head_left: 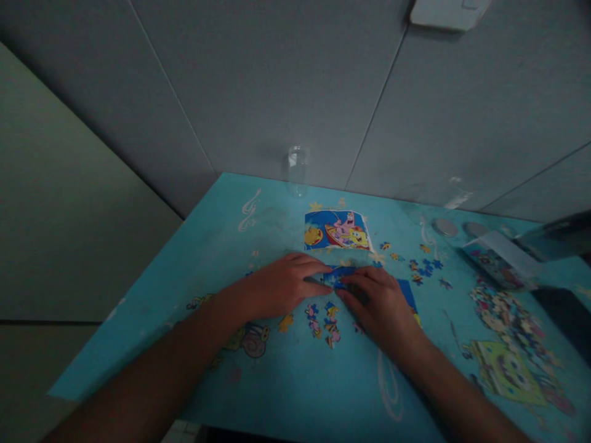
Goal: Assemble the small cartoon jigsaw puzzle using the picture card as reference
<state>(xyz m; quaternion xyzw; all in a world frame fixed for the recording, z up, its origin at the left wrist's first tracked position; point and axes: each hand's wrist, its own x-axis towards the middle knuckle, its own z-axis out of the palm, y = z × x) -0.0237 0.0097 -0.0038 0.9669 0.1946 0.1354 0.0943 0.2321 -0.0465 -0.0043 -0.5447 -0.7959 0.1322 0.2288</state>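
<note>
A partly joined jigsaw puzzle, mostly blue, lies on the table beneath my hands. My left hand rests at its left end, fingers stretched out and thumb apart, the tips touching the blue pieces. My right hand covers the puzzle's middle, thumb and fingertips pinched on a blue puzzle piece at the left part. The piece's outline is largely hidden. Just beyond lies a printed picture with cartoon figures on blue. Nearer to me are two short columns of loose puzzle pieces.
Loose blue pieces lie right of the picture, and a large heap of pieces farther right. Beside it are a clear box, round lids and a dark flat object. A clear jar stands near the wall.
</note>
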